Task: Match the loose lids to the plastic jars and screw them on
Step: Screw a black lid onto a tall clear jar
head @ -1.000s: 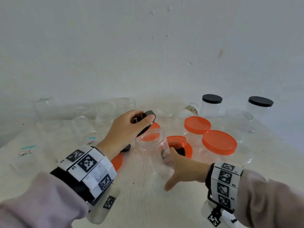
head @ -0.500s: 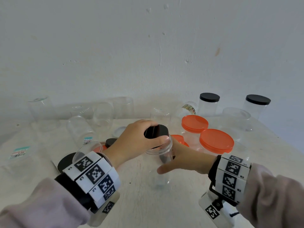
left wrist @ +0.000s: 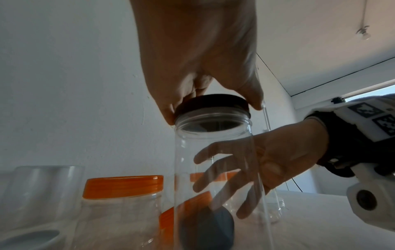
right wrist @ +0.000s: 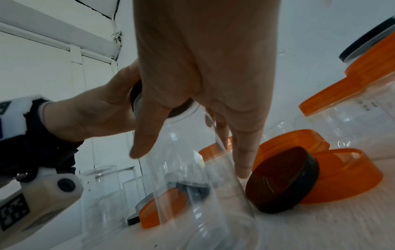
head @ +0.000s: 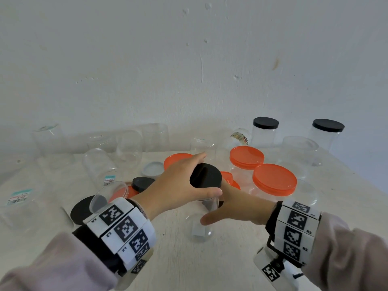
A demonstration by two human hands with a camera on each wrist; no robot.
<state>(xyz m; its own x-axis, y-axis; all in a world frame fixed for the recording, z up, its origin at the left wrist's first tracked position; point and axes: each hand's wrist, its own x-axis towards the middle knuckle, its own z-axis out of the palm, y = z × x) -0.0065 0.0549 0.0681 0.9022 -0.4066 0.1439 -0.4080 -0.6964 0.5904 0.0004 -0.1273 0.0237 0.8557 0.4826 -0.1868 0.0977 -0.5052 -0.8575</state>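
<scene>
A tall clear plastic jar (head: pixel 199 227) stands upright on the white table (head: pixel 231 269), near the middle. A black lid (head: pixel 209 181) sits on its mouth. My left hand (head: pixel 204 174) grips this lid from above, thumb on the near rim and fingers on the far rim. In the left wrist view the black lid (left wrist: pixel 211 104) lies flat on the jar (left wrist: pixel 215 169). My right hand (head: pixel 212 208) holds the jar's body from the right, thumb in front, fingers round the back. Through the jar (right wrist: pixel 192 186) the right wrist view shows those fingers (right wrist: pixel 241 152).
Two orange-lidded jars (head: pixel 275 179) stand just right of the hands; two black-lidded jars (head: pixel 265 122) stand at the back right. Loose black lids (head: pixel 142 183), orange lids (head: pixel 178 158) and a white lid (head: pixel 153 169) lie left of centre. Several open clear jars (head: pixel 128 148) line the back left.
My left hand has carried the black lid from above and left down onto the jar's mouth. My right hand has kept its hold on the jar's body.
</scene>
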